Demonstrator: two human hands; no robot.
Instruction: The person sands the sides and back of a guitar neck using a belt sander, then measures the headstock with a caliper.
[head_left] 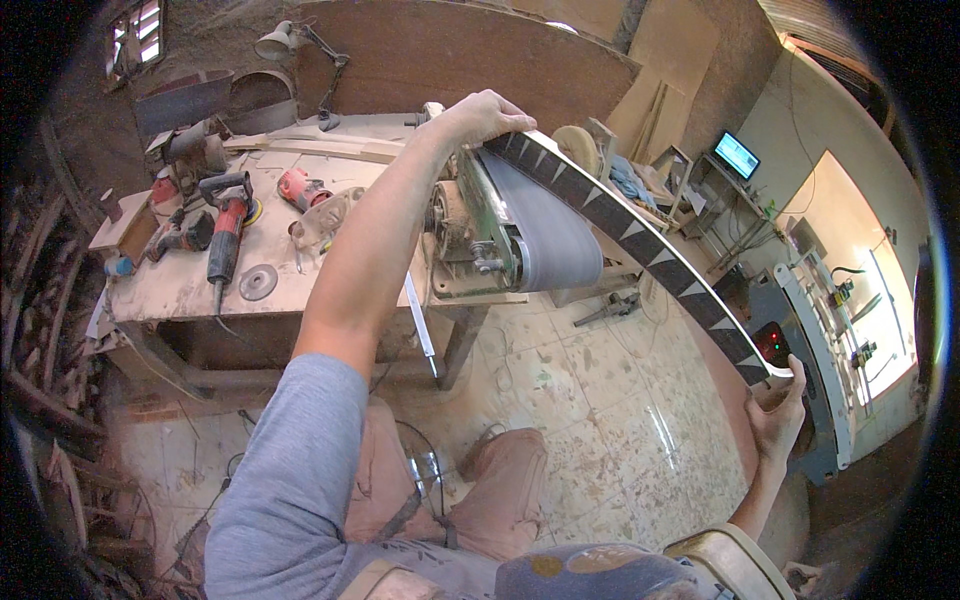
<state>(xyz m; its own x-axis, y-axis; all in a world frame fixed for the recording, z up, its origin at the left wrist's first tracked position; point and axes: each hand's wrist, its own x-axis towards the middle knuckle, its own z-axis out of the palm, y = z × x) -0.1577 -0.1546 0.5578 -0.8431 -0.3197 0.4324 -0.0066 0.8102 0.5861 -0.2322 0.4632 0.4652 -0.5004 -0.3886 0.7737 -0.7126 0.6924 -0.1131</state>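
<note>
My left hand (pixel 483 117) has its fingers closed over the upper end of a long strip (pixel 630 230) with a pale edge and a dark side marked with light triangles. My right hand (pixel 775 405) grips the strip's lower right end. The strip slants across a belt sander (pixel 550 250) with a grey belt and green housing, close along its upper part; whether it touches the belt I cannot tell.
A dusty bench (pixel 160 285) holds a red-and-black angle grinder (pixel 229 236), other power tools and a grey disc (pixel 258 281). A lamp (pixel 278 40) stands behind. At right are a lit screen (pixel 736 154) and a grey machine (pixel 807 320). Cables lie on the tiled floor (pixel 600 420).
</note>
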